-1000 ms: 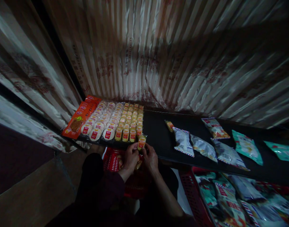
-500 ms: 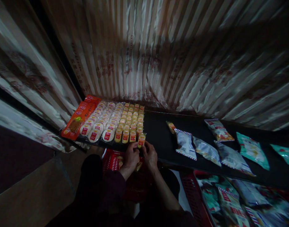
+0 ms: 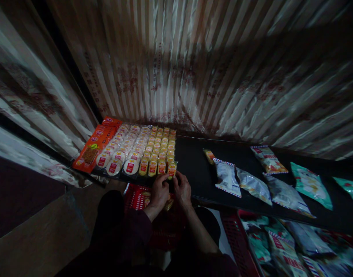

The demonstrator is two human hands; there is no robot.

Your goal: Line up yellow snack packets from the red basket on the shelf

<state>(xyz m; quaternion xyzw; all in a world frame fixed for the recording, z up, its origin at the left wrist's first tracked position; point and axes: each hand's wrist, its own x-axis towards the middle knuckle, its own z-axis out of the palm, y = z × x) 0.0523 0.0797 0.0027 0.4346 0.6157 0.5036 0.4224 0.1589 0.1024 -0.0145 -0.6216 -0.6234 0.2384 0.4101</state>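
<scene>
Both of my hands meet at the front edge of a black shelf (image 3: 193, 161). My left hand (image 3: 159, 192) and my right hand (image 3: 182, 188) pinch a small yellow snack packet (image 3: 172, 169) between their fingertips. The packet sits at the front end of the rightmost row of several rows of yellow packets (image 3: 159, 148). Left of those lie rows of round white packets with red labels (image 3: 121, 148) and orange packs (image 3: 95, 144).
A red basket (image 3: 139, 196) with more packets sits below my hands. On the shelf to the right lie silver bags (image 3: 227, 177), a red-patterned bag (image 3: 268, 159) and green bags (image 3: 309, 184). A second red basket (image 3: 237, 238) of bags stands lower right. A striped curtain hangs behind.
My hands have carried the yellow packet a little forward and down onto the shelf, into line with the rightmost row.
</scene>
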